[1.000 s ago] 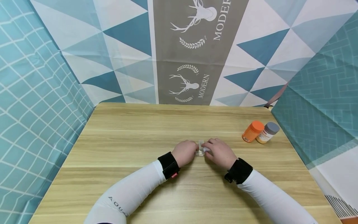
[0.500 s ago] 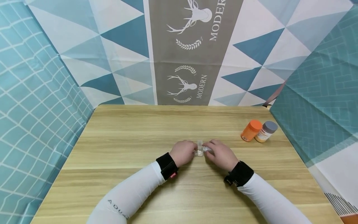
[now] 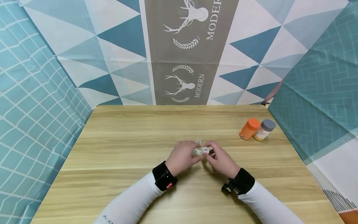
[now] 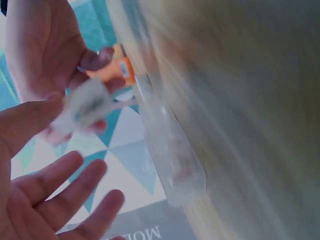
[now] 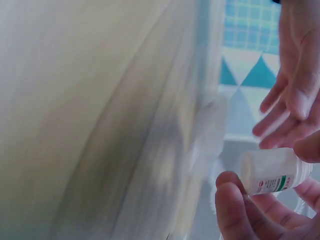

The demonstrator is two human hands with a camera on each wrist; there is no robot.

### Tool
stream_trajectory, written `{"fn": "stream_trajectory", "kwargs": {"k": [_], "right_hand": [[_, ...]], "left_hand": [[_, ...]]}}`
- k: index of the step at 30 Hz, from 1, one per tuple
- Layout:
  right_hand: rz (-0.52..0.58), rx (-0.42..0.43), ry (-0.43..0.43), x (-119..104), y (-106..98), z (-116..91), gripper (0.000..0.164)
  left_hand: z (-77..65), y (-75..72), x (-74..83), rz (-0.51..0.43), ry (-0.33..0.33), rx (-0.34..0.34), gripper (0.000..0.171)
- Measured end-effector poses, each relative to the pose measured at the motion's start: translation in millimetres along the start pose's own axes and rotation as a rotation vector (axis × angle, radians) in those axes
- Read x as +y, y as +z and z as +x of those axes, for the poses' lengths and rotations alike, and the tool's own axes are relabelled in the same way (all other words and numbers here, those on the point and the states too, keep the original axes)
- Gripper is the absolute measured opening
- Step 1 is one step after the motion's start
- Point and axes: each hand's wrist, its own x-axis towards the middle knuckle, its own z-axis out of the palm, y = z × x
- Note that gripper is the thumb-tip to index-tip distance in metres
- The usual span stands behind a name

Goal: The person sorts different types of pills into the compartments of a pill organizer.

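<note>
My right hand (image 3: 222,160) holds a small white pill bottle (image 5: 272,170) between thumb and fingers. In the head view the bottle's round end faces up; a printed label with a green patch shows in the right wrist view. Just left of the bottle, on the wooden table, lies a clear plastic pill box (image 4: 172,155) with pale pills inside and a lid flap standing out at its far end. My left hand (image 3: 183,155) is beside the box with fingers spread. Its thumb overlaps the bottle in the left wrist view, which is blurred.
An orange bottle (image 3: 250,129) and a grey-capped bottle (image 3: 264,130) stand side by side at the table's right rear. Patterned cloth (image 3: 123,62) hangs behind the table (image 3: 134,124) and along both sides.
The white bottle has swung from lying sideways at the box to end-up in my right hand. My left fingers have opened away from the box and spread toward the bottle.
</note>
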Motion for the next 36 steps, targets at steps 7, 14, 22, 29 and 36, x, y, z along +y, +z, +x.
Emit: {"fn": "stream_trajectory", "kwargs": {"k": [7, 14, 22, 29, 36], "right_hand": [[0.148, -0.016, -0.064, -17, 10, -5, 0.025], [0.134, -0.029, -0.075, -22, 11, -5, 0.026], [-0.082, 0.007, -0.049, -15, -11, -3, 0.025], [-0.425, 0.008, 0.042, 10, -36, 11, 0.030], [-0.551, -0.124, 0.049, 27, -32, 21, 0.034]], "left_hand": [[-8.2, 6.8, 3.6, -0.108, -0.001, 0.070, 0.037], [-11.3, 5.2, 1.0, -0.145, -0.001, 0.108, 0.029], [-11.8, 1.4, -3.7, -0.203, -0.044, 0.105, 0.029], [-9.7, 0.6, -5.0, -0.190, -0.062, 0.105, 0.028], [-10.7, 0.9, -4.3, -0.190, -0.051, 0.105, 0.026]]}}
